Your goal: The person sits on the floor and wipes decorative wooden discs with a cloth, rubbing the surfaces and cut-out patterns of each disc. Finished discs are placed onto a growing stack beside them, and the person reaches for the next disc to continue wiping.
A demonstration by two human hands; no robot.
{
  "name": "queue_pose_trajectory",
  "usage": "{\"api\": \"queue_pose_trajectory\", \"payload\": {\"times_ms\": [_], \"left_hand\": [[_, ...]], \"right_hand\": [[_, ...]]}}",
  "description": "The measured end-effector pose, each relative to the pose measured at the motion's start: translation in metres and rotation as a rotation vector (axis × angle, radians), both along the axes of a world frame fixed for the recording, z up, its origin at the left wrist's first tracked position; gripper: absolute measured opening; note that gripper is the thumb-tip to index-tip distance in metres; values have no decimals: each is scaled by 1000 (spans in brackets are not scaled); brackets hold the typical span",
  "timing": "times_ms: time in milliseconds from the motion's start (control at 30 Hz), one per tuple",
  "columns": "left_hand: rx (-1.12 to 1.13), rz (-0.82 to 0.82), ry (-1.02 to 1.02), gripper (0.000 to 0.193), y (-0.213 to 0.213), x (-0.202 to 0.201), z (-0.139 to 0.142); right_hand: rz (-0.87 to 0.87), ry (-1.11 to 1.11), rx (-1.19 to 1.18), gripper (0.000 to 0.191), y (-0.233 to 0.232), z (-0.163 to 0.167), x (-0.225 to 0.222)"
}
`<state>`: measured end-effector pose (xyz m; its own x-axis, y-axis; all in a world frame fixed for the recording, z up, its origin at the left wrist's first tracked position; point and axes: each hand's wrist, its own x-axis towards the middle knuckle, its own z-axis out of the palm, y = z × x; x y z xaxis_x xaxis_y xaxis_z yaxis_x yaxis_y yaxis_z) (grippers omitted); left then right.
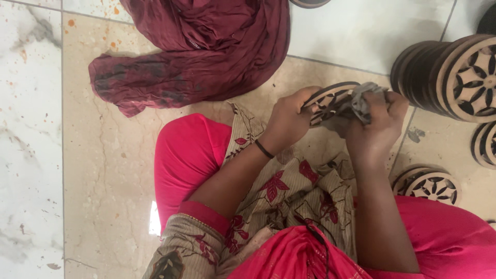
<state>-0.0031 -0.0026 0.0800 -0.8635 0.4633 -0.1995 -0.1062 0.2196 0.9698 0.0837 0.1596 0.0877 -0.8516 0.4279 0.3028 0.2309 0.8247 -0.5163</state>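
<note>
While I look down over my lap, my left hand (287, 121) grips a round wooden disc (328, 101) with a cut-out pattern, fingers curled over its edge so it stands tilted above my knees. My right hand (374, 129) is closed tight around a grey rag (364, 101), pressing it against the disc's face; rag and disc touch, both held just above the floor (88, 170). To the right, a stack (454, 77) of the same patterned discs lies on its side on the tiles, well clear of my hands. Two more discs (431, 185) lie flat near my right forearm, and part of another (485, 144) shows at the frame's edge. A dark red cloth (201, 46) is heaped on the floor beyond my left hand, apart from it.
</note>
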Motion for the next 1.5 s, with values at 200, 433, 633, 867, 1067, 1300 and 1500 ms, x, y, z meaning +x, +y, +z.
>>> {"api": "queue_pose_trajectory", "payload": {"times_ms": [200,433,633,867,1067,1300,1500], "left_hand": [[-150,-145,167,27,-3,-1,6],[-16,-12,128,31,-6,0,7],[-142,-110,294,35,-9,-2,10],[33,-49,100,29,-10,-2,1],[84,32,341,26,-15,-13,-11],[365,142,-772,79,-21,-26,-5],[315,4,-687,49,-22,-25,-15]], "right_hand": [[357,-29,168,50,-34,10,3],[-37,-45,-52,45,4,-1,-3],[270,215,159,56,-15,-1,-1],[-5,-26,-286,26,9,0,0],[-34,130,-612,18,18,-10,12],[258,401,2,30,-13,-3,-1],[379,115,-168,42,-26,4,0]]}}
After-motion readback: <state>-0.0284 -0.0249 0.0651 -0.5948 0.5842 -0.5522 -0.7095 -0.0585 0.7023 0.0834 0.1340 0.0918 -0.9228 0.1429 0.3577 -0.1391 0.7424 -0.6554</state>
